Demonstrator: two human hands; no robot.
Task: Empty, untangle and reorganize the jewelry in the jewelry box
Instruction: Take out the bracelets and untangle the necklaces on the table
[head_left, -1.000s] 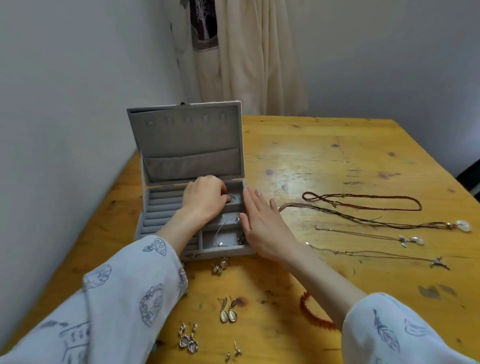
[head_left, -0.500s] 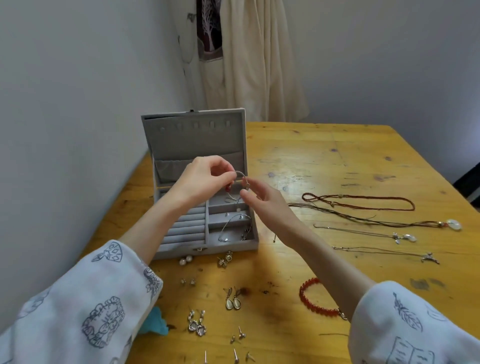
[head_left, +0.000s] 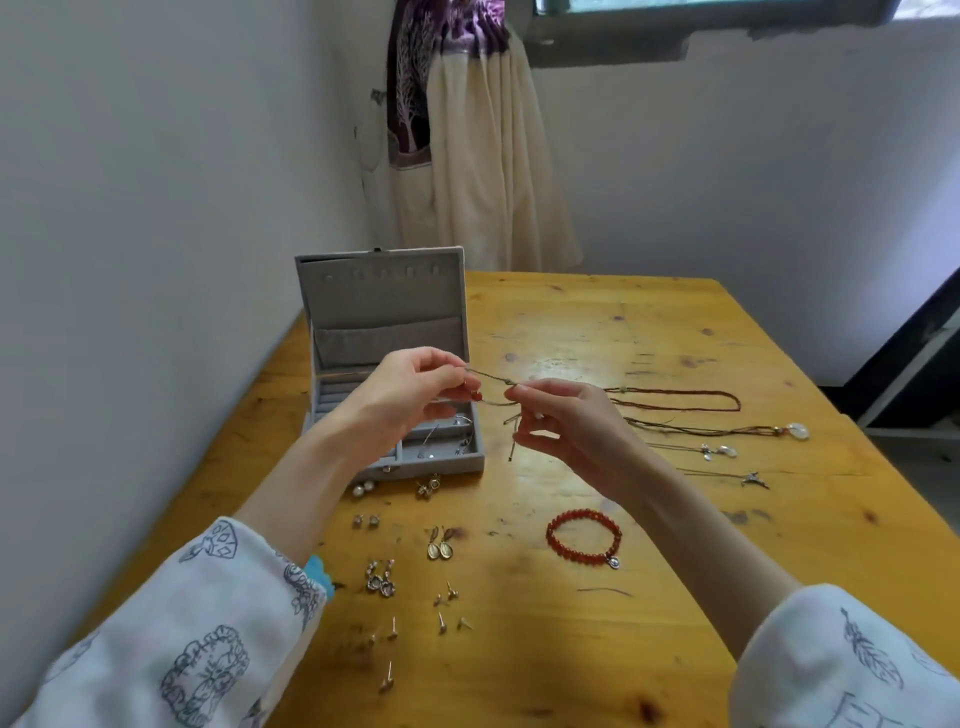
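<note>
The grey jewelry box (head_left: 385, 312) stands open at the table's left, lid upright, with a few silver pieces still in its right compartments. Above its front right corner I hold a thin green-brown cord bracelet (head_left: 492, 381) with a small red bead. My left hand (head_left: 410, 392) pinches one end of the cord. The other end is pinched by my right hand (head_left: 563, 421), and loose cord tails hang below its fingers. Several necklaces (head_left: 680, 402) lie stretched out on the right. A red bead bracelet (head_left: 583, 537) lies near the front.
Several pairs of earrings and studs (head_left: 410, 571) are laid out on the wooden table (head_left: 649, 623) in front of the box. A wall runs along the left, a curtain hangs behind the box, and a small turquoise object (head_left: 318, 569) peeks out by my left sleeve.
My left hand lifted the cord bracelet out of the box, my right hand came up to pinch its other end, and the two hands have drawn it out between them.
</note>
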